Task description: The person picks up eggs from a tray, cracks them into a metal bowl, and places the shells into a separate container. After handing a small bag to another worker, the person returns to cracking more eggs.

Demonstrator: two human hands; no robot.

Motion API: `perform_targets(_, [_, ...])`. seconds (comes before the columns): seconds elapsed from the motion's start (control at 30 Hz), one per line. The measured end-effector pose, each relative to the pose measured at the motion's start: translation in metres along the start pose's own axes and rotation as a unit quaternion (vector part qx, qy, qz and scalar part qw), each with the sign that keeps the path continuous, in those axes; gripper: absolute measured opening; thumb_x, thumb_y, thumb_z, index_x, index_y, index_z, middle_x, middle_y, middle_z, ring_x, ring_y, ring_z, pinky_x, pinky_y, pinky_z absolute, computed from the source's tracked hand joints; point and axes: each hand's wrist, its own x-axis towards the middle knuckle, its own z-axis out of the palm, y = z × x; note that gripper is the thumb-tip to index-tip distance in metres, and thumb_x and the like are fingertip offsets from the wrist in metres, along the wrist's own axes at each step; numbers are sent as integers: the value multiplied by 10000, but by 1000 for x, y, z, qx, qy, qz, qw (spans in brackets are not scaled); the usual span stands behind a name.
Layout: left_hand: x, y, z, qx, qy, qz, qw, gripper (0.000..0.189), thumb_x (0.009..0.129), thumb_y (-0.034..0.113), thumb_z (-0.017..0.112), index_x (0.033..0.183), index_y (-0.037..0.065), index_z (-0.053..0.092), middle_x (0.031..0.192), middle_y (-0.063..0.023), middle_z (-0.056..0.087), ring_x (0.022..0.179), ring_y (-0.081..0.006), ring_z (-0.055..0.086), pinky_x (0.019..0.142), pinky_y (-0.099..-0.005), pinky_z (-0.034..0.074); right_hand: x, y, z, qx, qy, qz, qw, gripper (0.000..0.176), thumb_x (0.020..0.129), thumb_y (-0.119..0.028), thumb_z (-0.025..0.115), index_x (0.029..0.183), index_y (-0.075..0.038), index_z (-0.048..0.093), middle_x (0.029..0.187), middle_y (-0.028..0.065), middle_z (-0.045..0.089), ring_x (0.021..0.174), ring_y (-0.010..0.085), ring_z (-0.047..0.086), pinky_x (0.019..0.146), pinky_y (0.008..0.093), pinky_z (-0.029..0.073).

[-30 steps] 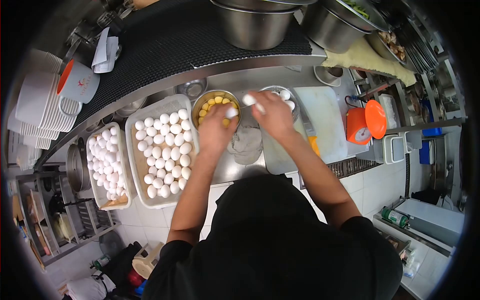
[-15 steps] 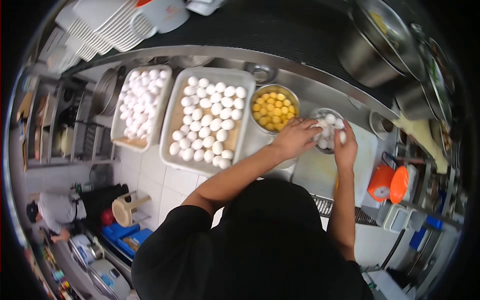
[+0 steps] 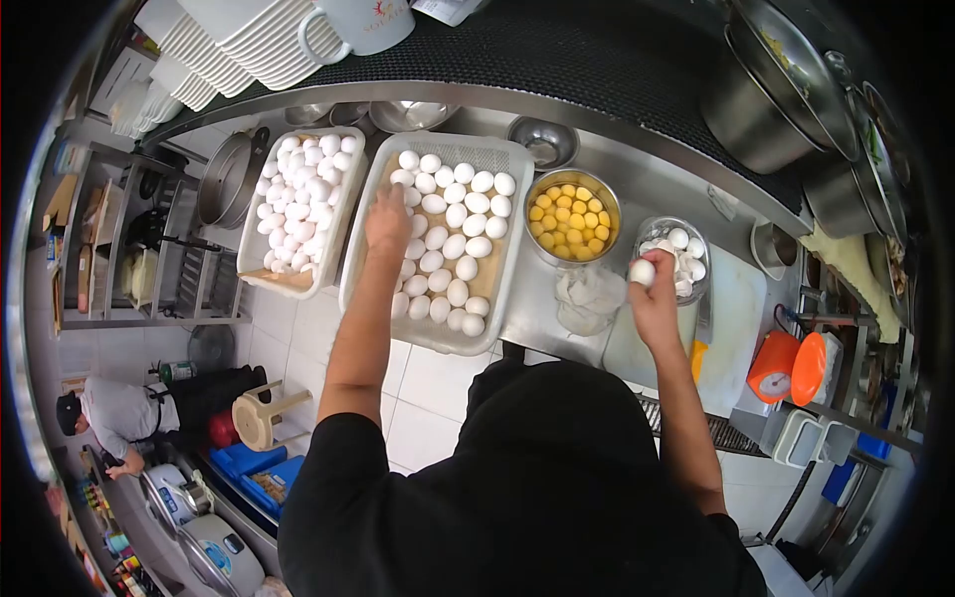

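Note:
My right hand (image 3: 654,306) grips a white egg (image 3: 643,272) at the near left edge of a clear bowl (image 3: 708,261) that holds what look like white eggshells (image 3: 679,241). My left hand (image 3: 388,224) reaches over the left side of a large plastic tray (image 3: 505,316) with many white eggs (image 3: 454,246); its fingertips are among the eggs, blurred and partly hidden. Between the two hands stands a round metal bowl (image 3: 527,231) full of yellow yolks (image 3: 569,221). A crumpled clear plastic bag (image 3: 587,298) lies in front of it.
Left of the tray is a second bin (image 3: 333,234) heaped with eggs. A knife with a yellow handle (image 3: 699,360) lies on a white cutting board (image 3: 736,323). An orange scale (image 3: 773,366) stands at the right. Another person (image 3: 129,413) works at the lower left.
My left hand has left the clear bowl and moved far left to the egg tray. My right hand has stayed by the bowl, shifting slightly left and down, with an egg in it.

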Motion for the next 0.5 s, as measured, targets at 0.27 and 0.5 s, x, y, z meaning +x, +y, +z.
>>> perform_targets(0.27, [-14,54,-18,-397,-27,26,917,492,879,62,781,1319,67,563,1270,-133,660,1042,-259,732,878,-376,607,17,-47,26,-18,-5,-48,999,467,961,-74,713,1413,-36,606,1332,189,655,1091,252,704,882,363,587])
perform_targets(0.5, [-90,197,-40,-655,-91,104,743,496,886,-18,770,1317,30,527,1212,-89,672,1037,-146,702,893,-300,596,35,-121,32,0,158,-311,937,541,944,-115,785,1454,-66,612,1398,176,650,1246,367,634,1061,453,506])
